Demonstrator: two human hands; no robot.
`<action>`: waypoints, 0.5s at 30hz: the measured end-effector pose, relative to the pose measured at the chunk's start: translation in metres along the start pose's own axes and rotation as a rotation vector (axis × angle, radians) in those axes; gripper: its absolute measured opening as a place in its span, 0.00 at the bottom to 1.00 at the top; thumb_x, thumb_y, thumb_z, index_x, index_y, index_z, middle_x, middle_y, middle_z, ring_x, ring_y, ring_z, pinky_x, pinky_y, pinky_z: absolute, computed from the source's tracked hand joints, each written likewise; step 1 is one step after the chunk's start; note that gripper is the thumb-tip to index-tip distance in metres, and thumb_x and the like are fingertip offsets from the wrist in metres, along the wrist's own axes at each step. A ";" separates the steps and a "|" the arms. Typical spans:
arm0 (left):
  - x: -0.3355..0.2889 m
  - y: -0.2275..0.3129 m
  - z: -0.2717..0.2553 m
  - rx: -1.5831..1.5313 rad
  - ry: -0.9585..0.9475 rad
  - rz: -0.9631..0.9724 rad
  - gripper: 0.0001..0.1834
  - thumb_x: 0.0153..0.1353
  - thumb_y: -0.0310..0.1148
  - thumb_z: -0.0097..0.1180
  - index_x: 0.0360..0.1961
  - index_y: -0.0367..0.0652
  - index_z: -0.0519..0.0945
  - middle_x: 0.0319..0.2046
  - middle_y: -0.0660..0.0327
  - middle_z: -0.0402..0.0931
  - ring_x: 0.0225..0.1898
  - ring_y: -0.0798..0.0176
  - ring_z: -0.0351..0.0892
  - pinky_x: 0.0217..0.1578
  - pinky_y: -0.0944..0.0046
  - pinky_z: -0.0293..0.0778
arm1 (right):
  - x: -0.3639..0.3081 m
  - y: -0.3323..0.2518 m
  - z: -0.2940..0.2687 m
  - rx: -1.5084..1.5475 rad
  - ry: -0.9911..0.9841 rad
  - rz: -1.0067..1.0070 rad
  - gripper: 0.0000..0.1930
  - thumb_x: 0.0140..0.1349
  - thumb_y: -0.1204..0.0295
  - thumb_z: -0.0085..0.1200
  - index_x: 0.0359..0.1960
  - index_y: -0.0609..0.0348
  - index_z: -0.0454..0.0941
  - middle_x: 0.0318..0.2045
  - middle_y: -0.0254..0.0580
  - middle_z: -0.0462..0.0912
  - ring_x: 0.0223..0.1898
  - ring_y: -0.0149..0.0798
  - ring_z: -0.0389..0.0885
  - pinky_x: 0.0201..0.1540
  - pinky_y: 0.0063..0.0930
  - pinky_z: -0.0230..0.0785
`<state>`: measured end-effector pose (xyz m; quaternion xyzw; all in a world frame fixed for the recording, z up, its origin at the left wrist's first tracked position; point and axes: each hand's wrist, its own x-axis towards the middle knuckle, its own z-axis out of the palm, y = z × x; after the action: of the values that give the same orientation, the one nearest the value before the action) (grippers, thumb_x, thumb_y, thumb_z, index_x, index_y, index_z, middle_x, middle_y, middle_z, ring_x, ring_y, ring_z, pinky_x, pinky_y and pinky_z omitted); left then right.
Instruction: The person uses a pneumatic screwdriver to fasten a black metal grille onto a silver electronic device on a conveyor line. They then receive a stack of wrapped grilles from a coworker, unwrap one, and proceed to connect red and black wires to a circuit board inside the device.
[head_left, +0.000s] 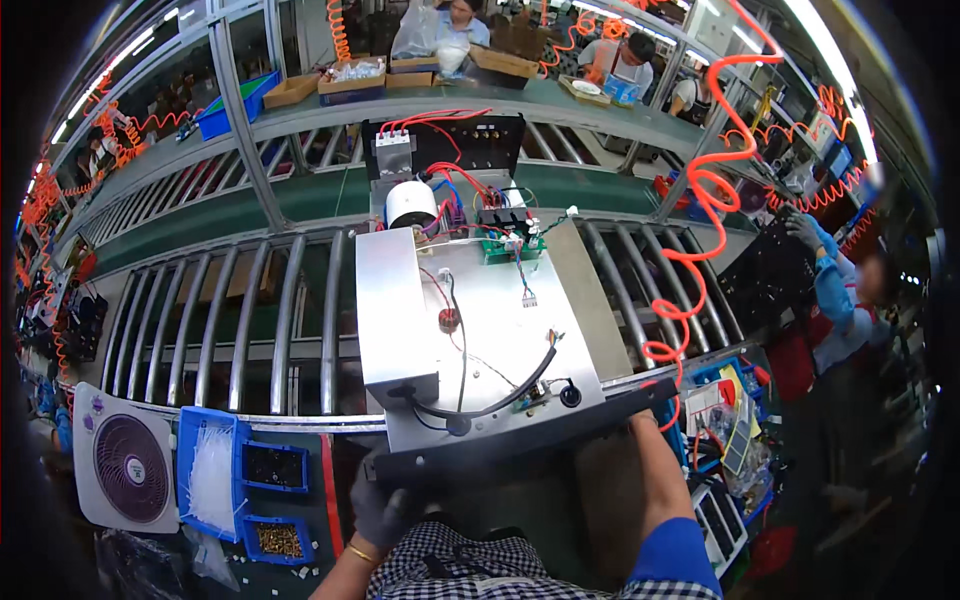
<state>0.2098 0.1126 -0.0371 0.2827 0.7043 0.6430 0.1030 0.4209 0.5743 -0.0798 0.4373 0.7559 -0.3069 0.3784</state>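
Observation:
A metal equipment chassis [480, 345] with exposed wiring lies on the roller conveyor in front of me. A long black panel [520, 440] runs along its near edge, tilted so that its right end is higher in the picture. My left hand [378, 508], in a grey glove, is closed at the panel's left end, its fingers partly hidden. At the panel's right end is my right hand [645, 424], its fingers mostly hidden behind the panel. A black cable [490, 408] loops over the near part of the chassis. A white cylinder [411, 204] and a green circuit board [512, 248] sit toward its far end.
Steel rollers [290, 325] extend to both sides. On the left are a fan [133, 468], a blue bin of white ties [212, 470] and a small bin of brass-coloured screws [275, 540]. A coiled orange hose [712, 200] hangs at right, above cluttered blue trays [720, 460]. A co-worker [845, 300] stands at right.

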 end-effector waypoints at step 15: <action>0.073 0.113 0.040 0.107 0.471 0.701 0.27 0.69 0.56 0.43 0.43 0.37 0.67 0.22 0.60 0.72 0.19 0.64 0.67 0.21 0.63 0.66 | 0.099 -0.007 -0.030 -0.263 0.025 0.066 0.31 0.56 0.43 0.55 0.53 0.53 0.79 0.46 0.45 0.85 0.41 0.47 0.85 0.45 0.39 0.77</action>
<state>0.2004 0.1873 0.0819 0.3553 0.6024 0.6486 -0.3004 0.3725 0.6374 -0.1458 0.4122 0.7795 -0.1871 0.4330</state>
